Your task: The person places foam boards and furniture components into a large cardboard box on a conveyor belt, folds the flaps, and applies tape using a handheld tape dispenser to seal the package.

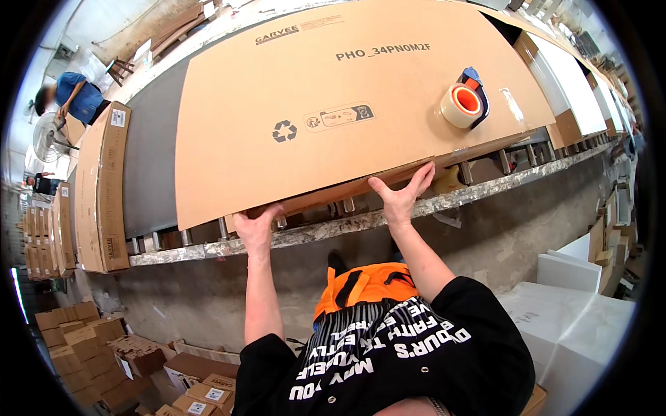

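Observation:
A large, flat brown cardboard box [236,139] lies on the roller conveyor in front of me, with a dark gap under its near top edge. At that edge, toward the box's left part, my left hand [257,225] is closed on the cardboard, its fingertips partly hidden. Farther right, my right hand [402,197] has its thumb and fingers spread and touches the box's near side. On top of the box, to the right, sits a tape dispenser [479,97] with a roll of clear tape [451,107]. A strip of clear tape shows on the cardboard beside it.
The conveyor's worn metal rail [347,222] runs along my front. Another box [104,187] stands at the left, near a fan [52,139] and a person in blue [80,97]. Stacked cartons [83,347] lie lower left; white foam blocks [555,326] lower right.

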`<state>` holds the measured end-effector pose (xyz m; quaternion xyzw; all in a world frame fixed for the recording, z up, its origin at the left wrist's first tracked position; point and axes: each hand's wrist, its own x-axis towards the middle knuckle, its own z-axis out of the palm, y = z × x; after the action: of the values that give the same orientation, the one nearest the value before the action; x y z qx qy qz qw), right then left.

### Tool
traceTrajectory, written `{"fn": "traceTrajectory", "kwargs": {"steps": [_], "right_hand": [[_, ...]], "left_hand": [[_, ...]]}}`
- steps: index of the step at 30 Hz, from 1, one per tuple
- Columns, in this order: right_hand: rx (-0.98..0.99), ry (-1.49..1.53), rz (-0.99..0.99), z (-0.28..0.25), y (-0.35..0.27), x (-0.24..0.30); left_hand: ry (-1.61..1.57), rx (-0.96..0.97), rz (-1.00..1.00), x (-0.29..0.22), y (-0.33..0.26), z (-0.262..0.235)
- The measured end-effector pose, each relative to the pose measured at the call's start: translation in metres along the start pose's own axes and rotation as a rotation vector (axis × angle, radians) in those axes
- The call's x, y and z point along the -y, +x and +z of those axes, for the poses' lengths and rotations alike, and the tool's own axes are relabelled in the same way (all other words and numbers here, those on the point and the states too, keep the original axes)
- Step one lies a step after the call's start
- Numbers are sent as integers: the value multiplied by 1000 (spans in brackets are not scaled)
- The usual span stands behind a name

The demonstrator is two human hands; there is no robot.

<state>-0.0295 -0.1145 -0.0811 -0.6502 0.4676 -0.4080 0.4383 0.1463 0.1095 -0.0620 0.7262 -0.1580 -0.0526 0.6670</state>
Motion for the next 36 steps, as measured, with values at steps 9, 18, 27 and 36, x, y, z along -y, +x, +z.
{"fn": "traceTrajectory", "kwargs": {"steps": [9,18,27,36], "right_hand": [[-68,-123,-109,6,3,-2],[-78,-271,-114,15,0,11],[-23,-641,-171,13,10,33],[33,-844,-211,9,11,51]], "left_hand": [[266,-165,298,-25,17,14],[268,-328,515,-56,39,29],[11,-283,573,-87,75,35],[210,-228,334,-57,7,-8]]}}
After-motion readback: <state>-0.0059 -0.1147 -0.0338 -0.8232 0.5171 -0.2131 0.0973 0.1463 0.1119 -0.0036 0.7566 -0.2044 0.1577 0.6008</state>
